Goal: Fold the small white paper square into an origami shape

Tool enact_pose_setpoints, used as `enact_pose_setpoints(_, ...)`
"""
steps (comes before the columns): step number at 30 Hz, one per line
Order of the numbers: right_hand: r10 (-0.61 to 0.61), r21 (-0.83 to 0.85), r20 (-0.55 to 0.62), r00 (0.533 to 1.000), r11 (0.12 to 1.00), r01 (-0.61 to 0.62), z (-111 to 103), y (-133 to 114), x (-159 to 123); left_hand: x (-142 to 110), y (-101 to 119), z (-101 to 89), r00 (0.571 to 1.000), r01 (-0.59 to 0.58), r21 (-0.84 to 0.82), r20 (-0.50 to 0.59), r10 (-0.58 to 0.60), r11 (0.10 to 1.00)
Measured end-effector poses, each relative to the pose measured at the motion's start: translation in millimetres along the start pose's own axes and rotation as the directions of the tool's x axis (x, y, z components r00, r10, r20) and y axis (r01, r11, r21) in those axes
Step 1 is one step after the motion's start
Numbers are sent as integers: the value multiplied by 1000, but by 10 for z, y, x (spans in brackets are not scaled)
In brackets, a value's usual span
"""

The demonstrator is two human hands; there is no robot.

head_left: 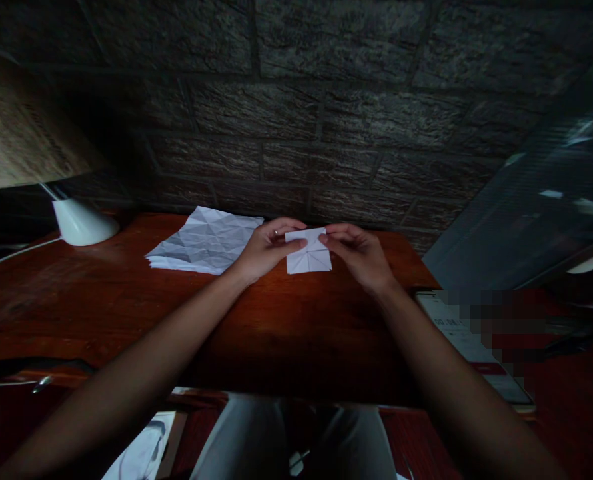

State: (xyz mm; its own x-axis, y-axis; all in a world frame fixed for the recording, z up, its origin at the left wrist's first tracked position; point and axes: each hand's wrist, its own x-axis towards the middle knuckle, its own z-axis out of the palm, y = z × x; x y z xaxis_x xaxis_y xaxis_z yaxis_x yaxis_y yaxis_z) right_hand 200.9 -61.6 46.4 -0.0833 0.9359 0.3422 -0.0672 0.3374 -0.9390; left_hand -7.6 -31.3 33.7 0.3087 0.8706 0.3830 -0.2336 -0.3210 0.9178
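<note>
A small folded square of white paper, with crease lines meeting near its middle, is held up between my two hands above the wooden table. My left hand pinches its left edge, thumb on the near face and fingers behind; a ring shows on one finger. At the upper right corner, my right hand grips the paper between thumb and forefinger. Just left of my left hand lies a stack of creased white sheets on the table.
A lamp with a white base and a fabric shade stands at the left, its cord running off. The table meets a dark brick wall. A phone lies at the right, beside a grey panel.
</note>
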Motion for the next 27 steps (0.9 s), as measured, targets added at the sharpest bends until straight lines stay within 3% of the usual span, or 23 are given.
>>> enact_pose_setpoints(3, -20, -9, 34, 999, 1000, 21, 1, -9, -9, -17, 9, 34, 992, -96, 114, 87, 86, 989)
enact_pose_setpoints(7, -47, -56, 58, 997, 997, 50, 24, -11, -19, -37, 9, 60, 986, -159, 185, 85, 146, 970)
enact_pose_setpoints(22, -80, -132, 118, 990, 987, 96, 60, -24, -56, -75, 62, 97, 994, -97, 168, 74, 86, 981)
enact_pose_setpoints(27, -121, -162, 19, 993, 979, 122, 53, 2, -31, -69, 36, 100, 1000, 24, 46, -19, -24, 999)
